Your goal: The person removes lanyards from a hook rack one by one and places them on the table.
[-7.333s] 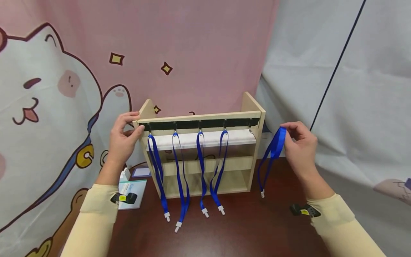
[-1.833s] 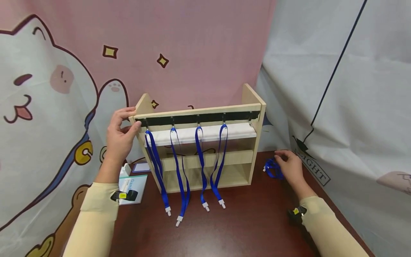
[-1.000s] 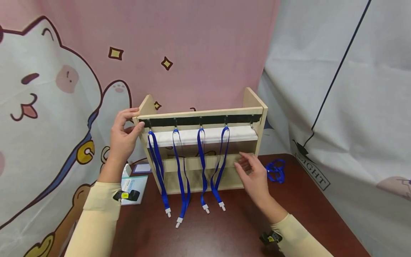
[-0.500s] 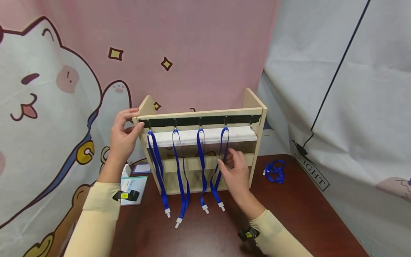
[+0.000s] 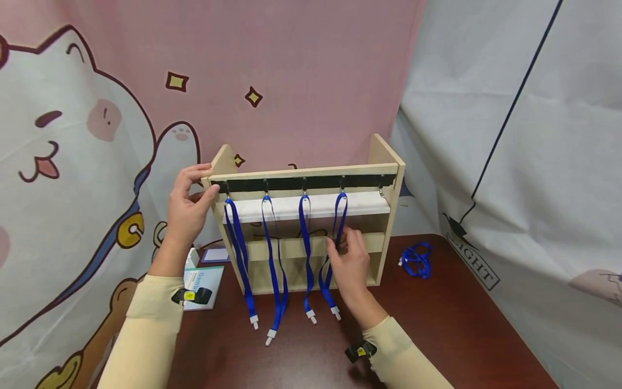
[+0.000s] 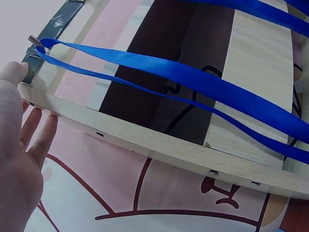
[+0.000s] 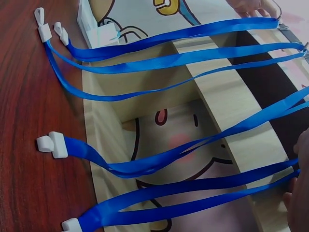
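A small wooden shelf [image 5: 291, 249] stands on the table, its black strip [image 5: 286, 184] fitted with several hooks. Blue lanyards with white clips hang from all but the rightmost hook [image 5: 381, 189]. My left hand [image 5: 186, 208] grips the shelf's upper left corner, thumb in front and fingers along the side; the left wrist view shows this hand [image 6: 19, 159] beside the leftmost lanyard [image 6: 164, 67]. My right hand [image 5: 352, 265] pinches the rightmost hanging lanyard [image 5: 340, 210] partway down. In the right wrist view that lanyard [image 7: 203, 186] runs between thumb and fingers. Another lanyard [image 5: 417, 260] lies bunched right of the shelf.
A booklet [image 5: 206, 286], a small white object [image 5: 192, 258] and a blue-edged card [image 5: 215, 255] lie left of the shelf. The dark red table [image 5: 437, 324] extends in front and to the right. Printed fabric hangs behind, grey-white cloth at the right.
The lanyard earlier held up by my right hand now lies on the table. My right hand has moved left onto the rightmost hanging lanyard. My left hand stays at the shelf corner.
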### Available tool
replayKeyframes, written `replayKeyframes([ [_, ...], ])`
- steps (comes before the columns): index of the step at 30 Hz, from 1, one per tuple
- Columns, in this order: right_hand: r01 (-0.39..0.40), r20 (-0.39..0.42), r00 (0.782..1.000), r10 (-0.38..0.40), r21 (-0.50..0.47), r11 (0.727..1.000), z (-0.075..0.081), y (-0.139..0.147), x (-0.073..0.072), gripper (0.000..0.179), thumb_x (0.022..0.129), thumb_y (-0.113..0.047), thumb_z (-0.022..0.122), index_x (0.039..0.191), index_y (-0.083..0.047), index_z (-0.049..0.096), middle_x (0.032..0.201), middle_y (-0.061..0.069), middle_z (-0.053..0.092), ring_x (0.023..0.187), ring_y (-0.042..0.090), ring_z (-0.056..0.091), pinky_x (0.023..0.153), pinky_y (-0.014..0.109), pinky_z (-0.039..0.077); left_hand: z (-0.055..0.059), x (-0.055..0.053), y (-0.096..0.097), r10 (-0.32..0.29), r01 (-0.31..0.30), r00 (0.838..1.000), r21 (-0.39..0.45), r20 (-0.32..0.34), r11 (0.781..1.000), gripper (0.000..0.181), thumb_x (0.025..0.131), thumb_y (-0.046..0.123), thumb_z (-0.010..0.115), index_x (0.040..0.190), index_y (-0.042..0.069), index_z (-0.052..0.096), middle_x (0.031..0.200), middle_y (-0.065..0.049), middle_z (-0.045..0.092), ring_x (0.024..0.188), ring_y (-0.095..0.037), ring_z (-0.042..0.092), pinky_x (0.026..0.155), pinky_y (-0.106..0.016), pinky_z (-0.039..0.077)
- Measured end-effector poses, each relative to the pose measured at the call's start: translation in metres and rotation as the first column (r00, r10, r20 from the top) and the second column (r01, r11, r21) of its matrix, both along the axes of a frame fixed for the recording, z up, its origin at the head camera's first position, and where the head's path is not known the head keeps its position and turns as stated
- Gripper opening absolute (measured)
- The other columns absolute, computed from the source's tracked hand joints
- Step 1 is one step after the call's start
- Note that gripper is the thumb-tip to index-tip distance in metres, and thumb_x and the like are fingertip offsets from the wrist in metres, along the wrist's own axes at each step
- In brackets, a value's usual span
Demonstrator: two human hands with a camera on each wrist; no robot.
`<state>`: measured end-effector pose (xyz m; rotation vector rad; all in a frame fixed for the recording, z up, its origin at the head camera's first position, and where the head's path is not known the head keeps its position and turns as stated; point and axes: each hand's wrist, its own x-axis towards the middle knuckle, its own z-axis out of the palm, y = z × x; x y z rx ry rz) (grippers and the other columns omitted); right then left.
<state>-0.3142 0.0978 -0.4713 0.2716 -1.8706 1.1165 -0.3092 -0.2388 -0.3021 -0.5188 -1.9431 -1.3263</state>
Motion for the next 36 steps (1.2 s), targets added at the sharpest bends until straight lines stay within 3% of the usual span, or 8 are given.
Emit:
replayKeyframes([
  [9, 0.012, -0.078, 0.997, -0.013, -0.017, 1.000, -0.008, -0.002, -0.005, 0.016, 0.094, -0.002, 0.081, 0.108, 0.000, 0.075, 0.090, 0.010, 0.068, 0.080, 0.026, 0.068, 0.069, 0.039, 0.056, -0.001, -0.001, 0.000, 0.005, -0.005, 1.000, 0.004, 0.013, 1.000, 0.033, 0.107, 0.003, 0.070, 0.138, -0.006, 0.064, 0.155, -0.011, 0.058, 0.129, -0.013, 0.054, 0.092, -0.021, 0.052],
  [20, -0.054, -0.085, 0.995, 0.046, -0.089, 0.995, -0.010, 0.000, -0.002, 0.004, 0.099, 0.000, 0.079, 0.102, -0.002, 0.079, 0.091, 0.006, 0.074, 0.080, 0.023, 0.071, 0.072, 0.027, 0.057, -0.001, -0.002, -0.001, -0.010, 0.010, 1.000, 0.011, 0.004, 1.000, 0.034, 0.106, 0.002, 0.070, 0.138, -0.006, 0.065, 0.155, -0.014, 0.057, 0.127, -0.013, 0.053, 0.091, -0.022, 0.052],
  [30, -0.111, -0.088, 0.991, 0.099, -0.150, 0.982, 0.004, 0.008, 0.004, 0.007, 0.098, 0.001, 0.080, 0.097, -0.006, 0.083, 0.090, 0.003, 0.076, 0.077, 0.020, 0.070, 0.073, 0.016, 0.052, 0.002, -0.002, 0.000, -0.006, 0.006, 1.000, 0.004, 0.003, 1.000, 0.034, 0.107, 0.003, 0.070, 0.139, -0.006, 0.064, 0.156, -0.014, 0.057, 0.129, -0.013, 0.053, 0.091, -0.021, 0.052],
  [36, -0.145, -0.132, 0.983, 0.126, -0.149, 0.978, 0.022, 0.011, 0.009, 0.009, 0.094, 0.011, 0.080, 0.096, 0.002, 0.079, 0.089, 0.013, 0.075, 0.075, 0.027, 0.067, 0.073, 0.015, 0.050, 0.000, -0.002, 0.000, 0.008, -0.008, 1.000, -0.001, 0.005, 1.000, 0.033, 0.107, 0.003, 0.070, 0.139, -0.005, 0.064, 0.155, -0.012, 0.058, 0.128, -0.013, 0.053, 0.092, -0.021, 0.052],
])
